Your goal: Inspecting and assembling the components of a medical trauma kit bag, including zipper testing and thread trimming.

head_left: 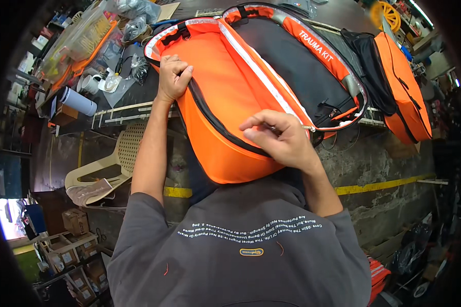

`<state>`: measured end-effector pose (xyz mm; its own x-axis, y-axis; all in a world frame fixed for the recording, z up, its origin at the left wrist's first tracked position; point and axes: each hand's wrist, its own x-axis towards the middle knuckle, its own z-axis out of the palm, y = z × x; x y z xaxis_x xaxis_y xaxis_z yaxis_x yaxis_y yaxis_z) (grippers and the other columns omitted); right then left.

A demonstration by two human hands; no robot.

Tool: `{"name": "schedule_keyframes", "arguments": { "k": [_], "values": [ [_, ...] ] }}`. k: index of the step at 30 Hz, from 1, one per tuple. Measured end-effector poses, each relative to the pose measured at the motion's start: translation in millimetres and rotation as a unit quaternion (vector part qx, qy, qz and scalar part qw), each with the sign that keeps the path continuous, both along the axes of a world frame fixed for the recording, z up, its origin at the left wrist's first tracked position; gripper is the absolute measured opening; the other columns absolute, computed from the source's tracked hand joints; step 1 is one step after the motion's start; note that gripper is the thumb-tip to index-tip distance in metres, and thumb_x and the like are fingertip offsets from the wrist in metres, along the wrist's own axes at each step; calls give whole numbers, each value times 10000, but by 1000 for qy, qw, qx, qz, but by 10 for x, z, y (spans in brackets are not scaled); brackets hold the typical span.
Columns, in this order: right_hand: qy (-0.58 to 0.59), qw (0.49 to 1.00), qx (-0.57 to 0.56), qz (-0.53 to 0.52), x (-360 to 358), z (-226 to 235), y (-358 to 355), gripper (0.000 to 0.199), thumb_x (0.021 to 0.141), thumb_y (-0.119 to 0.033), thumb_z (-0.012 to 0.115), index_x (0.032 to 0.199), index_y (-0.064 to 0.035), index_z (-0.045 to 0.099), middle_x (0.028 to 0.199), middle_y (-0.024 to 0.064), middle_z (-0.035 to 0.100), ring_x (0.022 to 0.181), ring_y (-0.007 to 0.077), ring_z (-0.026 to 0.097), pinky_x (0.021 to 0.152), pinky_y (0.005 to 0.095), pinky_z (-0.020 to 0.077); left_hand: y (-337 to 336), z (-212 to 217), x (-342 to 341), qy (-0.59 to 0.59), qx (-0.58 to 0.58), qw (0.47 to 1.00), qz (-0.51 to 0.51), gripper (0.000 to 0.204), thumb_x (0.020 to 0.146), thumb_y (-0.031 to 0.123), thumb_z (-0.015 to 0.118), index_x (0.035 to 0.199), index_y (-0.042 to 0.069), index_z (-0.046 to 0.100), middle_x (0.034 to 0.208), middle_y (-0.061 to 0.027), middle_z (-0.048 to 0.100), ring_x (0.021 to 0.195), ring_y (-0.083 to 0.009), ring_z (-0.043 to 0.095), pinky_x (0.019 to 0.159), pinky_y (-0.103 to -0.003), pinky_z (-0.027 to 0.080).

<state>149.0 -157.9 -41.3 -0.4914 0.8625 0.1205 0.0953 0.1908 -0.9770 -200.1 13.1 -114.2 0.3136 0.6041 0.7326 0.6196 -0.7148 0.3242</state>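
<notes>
A large orange bag [225, 97] with a black zipper and pale reflective trim lies on the workbench, its lower end hanging over the front edge toward me. Its lid [297, 66] is folded open to the right and shows a black lining. My left hand [173, 77] is closed on the bag's left rim beside the zipper. My right hand [279, 137] pinches a small zipper pull at the bag's right side, with thumb and fingers pressed together. My grey shirt fills the lower middle of the view.
A second orange and black bag [402, 87] lies at the right of the bench. Clear plastic bags, a white cup [89, 84] and a white cylinder [79, 101] clutter the left. A cream plastic chair [112, 163], cardboard boxes [76, 221] and a yellow floor line [384, 184] lie below.
</notes>
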Motion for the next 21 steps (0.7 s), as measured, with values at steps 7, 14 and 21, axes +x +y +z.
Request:
{"name": "schedule_keyframes", "arguments": {
  "k": [7, 14, 21],
  "values": [
    [-70, 981, 178, 42, -272, 179, 76, 153, 940, -64, 848, 1079, -26, 798, 797, 25, 665, 667, 90, 537, 605, 288, 421, -32, -79, 18, 4, 4, 1000, 4, 303, 877, 223, 737, 651, 53, 627, 632, -84, 549, 680, -269, 565, 835, -416, 398],
    [-40, 986, 61, 153, -180, -31, -75, 85, 1080, -66, 680, 1042, 1, 646, 815, 28, 586, 730, 124, 514, 699, 307, 461, -332, -277, 13, 15, 7, 999, 35, 259, 881, 218, 735, 693, 57, 659, 668, -66, 595, 723, -271, 592, 851, -418, 421],
    [-10, 988, -32, 148, -13, -130, -209, 156, 1153, -117, 586, 1059, 1, 628, 901, -5, 561, 817, 105, 484, 734, 282, 448, -1388, 275, 384, -111, 31, 983, 142, 120, 913, 30, 725, 1030, 54, 742, 985, -89, 730, 946, -307, 662, 904, -427, 503]
  ]
}}
